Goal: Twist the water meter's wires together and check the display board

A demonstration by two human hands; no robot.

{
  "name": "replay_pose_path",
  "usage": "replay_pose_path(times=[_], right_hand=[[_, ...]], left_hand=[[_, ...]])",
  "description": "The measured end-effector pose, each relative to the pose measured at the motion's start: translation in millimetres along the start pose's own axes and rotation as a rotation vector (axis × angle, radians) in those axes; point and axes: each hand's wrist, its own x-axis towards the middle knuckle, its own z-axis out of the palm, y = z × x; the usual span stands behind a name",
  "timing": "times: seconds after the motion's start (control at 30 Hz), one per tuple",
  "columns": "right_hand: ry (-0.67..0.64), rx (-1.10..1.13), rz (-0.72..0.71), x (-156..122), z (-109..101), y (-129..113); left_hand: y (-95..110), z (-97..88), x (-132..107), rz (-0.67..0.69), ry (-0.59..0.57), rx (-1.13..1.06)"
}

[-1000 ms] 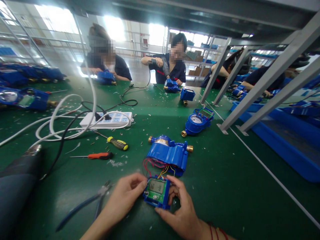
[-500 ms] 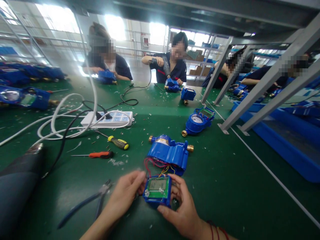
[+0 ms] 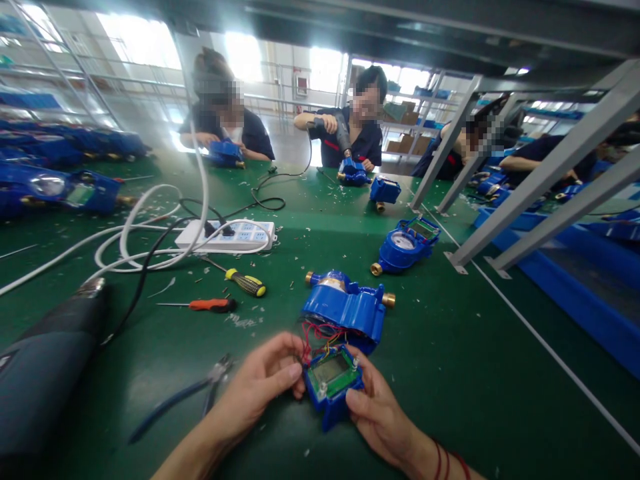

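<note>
My right hand (image 3: 383, 410) grips a blue display module (image 3: 333, 380) with a green circuit board and an LCD screen, tilted at an angle. At the module's left edge, my left hand (image 3: 267, 373) has its thumb and fingers curled together beside the red wires (image 3: 309, 333); what they pinch is hidden. Red and yellow wires run from the module to a blue water meter body (image 3: 345, 308) with brass threaded ends, lying just beyond. Left of my left hand lie pliers (image 3: 173, 403) with dark blue handles.
An orange screwdriver (image 3: 213, 305), a yellow-black screwdriver (image 3: 247, 283) and a white power strip (image 3: 235, 235) with looping cables lie left. A dark power tool (image 3: 55, 367) sits at near left. Another meter (image 3: 405, 247), metal legs (image 3: 525, 173) and a blue bin (image 3: 565, 280) stand right. Co-workers sit opposite.
The display module has turned and tilted in my right hand, and its screen now looks darker. My left fingers have curled up by the wires. The whole view has shifted slightly.
</note>
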Motion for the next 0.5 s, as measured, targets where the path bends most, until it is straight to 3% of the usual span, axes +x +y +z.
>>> replay_pose_path(times=[0.3, 0.5], right_hand=[[-0.083, 0.025, 0.15, 2.4, -9.0, 3.4], [-0.14, -0.05, 0.168, 2.5, -1.8, 1.1]], left_hand=[[-12.7, -0.5, 2.2, 0.009, -0.011, -0.099], [-9.5, 5.2, 0.6, 0.008, 0.022, -0.173]])
